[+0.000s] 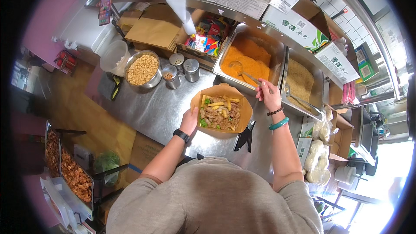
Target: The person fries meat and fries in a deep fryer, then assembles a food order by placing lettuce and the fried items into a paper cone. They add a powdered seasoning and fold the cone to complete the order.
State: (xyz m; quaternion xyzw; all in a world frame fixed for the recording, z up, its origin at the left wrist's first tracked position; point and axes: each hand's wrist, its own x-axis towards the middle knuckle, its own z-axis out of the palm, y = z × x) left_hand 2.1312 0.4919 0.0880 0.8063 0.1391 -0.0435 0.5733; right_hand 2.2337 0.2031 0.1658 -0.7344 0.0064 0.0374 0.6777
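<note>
My left hand point(189, 121) grips the left side of a brown paper takeaway box point(246, 112). Inside the box lie sliced meat, fries and bits of green leaf point(219, 113). My right hand point(269, 95) is closed on the handle of a metal spoon point(248, 76). The spoon's bowl rests in orange-red powder point(251, 54) in a deep steel pan point(219, 67). To its right stands a second steel pan point(284, 87) with coarse tan crumbs or seeds point(299, 78) and another metal spoon point(303, 102) in it.
On the steel counter point(149, 110) stand a bowl of peanuts point(143, 70) and several metal shakers point(191, 69). Black-handled scissors or tongs point(245, 138) lie beside the box. Brown paper bags point(154, 28) and colourful packets point(208, 38) sit behind. A loaded shelf point(225, 8) crosses above the pans.
</note>
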